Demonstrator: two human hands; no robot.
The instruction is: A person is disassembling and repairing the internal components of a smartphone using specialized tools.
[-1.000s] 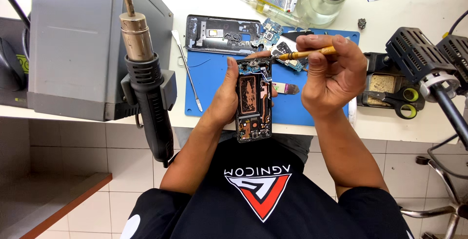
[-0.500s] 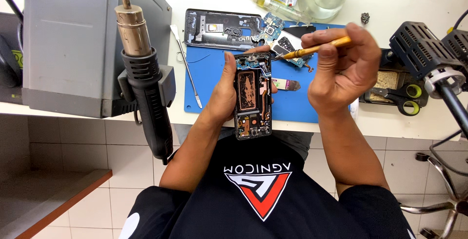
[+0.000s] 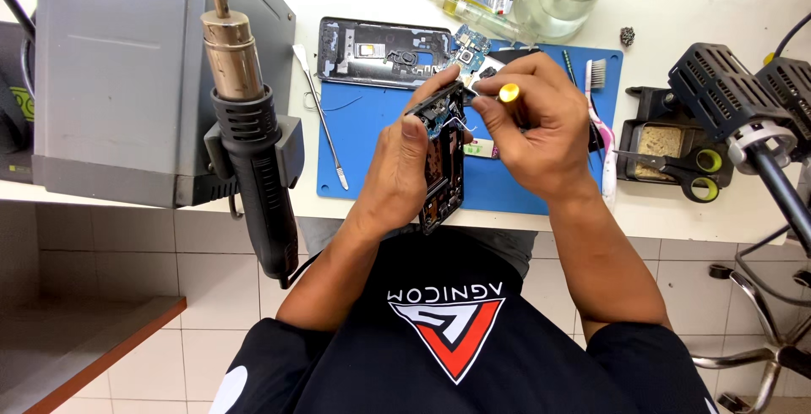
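above the near edge of the blue mat (image 3: 372, 139), your left hand (image 3: 405, 173) grips the opened phone (image 3: 443, 160) (long axis running away from you) while your right hand (image 3: 532, 131) pinches a yellow-capped tool (image 3: 508, 93) at its far end.

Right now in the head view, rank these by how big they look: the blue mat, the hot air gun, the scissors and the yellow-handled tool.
1. blue mat
2. hot air gun, though it may be nearer the camera
3. scissors
4. yellow-handled tool, mostly hidden in the right hand, so its true size is unsure
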